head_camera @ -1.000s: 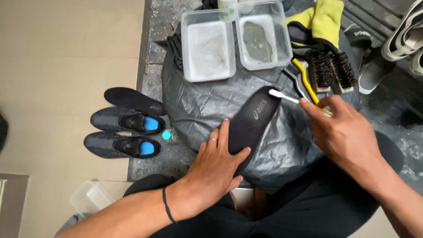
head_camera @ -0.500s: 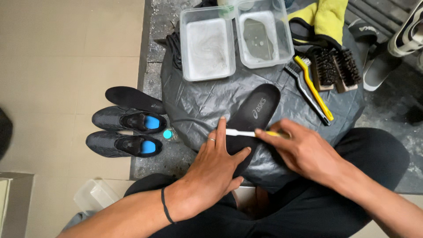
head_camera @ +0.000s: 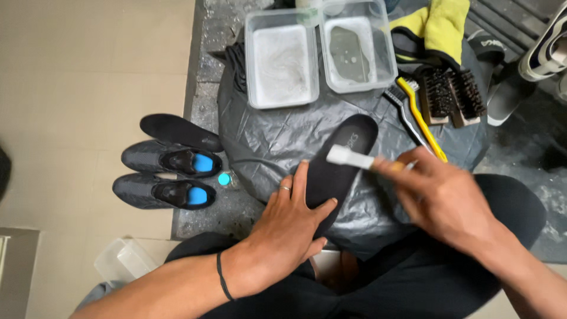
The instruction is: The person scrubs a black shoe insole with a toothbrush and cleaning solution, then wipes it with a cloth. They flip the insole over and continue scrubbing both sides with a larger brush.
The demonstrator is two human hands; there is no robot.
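A black shoe insole [head_camera: 345,159] lies on a dark plastic sheet [head_camera: 277,142] over my lap. My left hand [head_camera: 289,227] presses down on the insole's near end, a ring on one finger and a black band on the wrist. My right hand [head_camera: 446,198] grips a small white-headed brush [head_camera: 349,158], whose head rests across the middle of the insole.
Two clear tubs [head_camera: 282,57] [head_camera: 356,53] of cloudy water stand at the back. Right of them lie a yellow cloth [head_camera: 440,26], a yellow-handled brush [head_camera: 420,118] and two bristle brushes [head_camera: 452,97]. A pair of dark shoes [head_camera: 168,177] and a second insole [head_camera: 180,132] sit at the left.
My right hand has brought the brush from the insole's far tip down onto its middle, then drawn it back a little to the right. My left hand stays on the insole.
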